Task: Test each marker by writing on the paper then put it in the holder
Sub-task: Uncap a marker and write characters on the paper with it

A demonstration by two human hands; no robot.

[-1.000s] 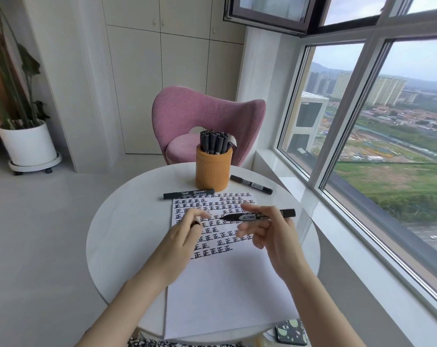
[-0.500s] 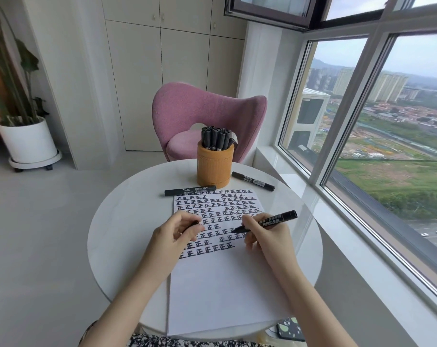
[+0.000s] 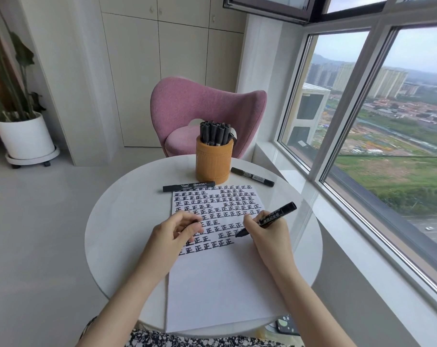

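A white paper [image 3: 220,284] lies on the round white table [image 3: 122,221], its upper half filled with rows of black characters. My right hand [image 3: 267,234] grips an uncapped black marker [image 3: 277,214] like a pen, the tip touching the paper at the end of a row. My left hand [image 3: 174,231] rests on the paper's left side, fingers curled round a small black cap [image 3: 196,223]. An orange holder [image 3: 213,161] with several black markers [image 3: 215,134] stands behind the paper. Two capped markers lie loose: one [image 3: 188,186] left of the holder, one [image 3: 252,176] to its right.
A pink chair [image 3: 207,106] stands behind the table. A large window [image 3: 387,146] and its sill run along the right. A potted plant [image 3: 24,136] sits at the far left. A dark patterned object [image 3: 286,324] shows below the table's near right edge.
My right hand turned the marker from level in the air to tip-down and lowered it onto the paper. My left hand, with the cap, settled on the paper.
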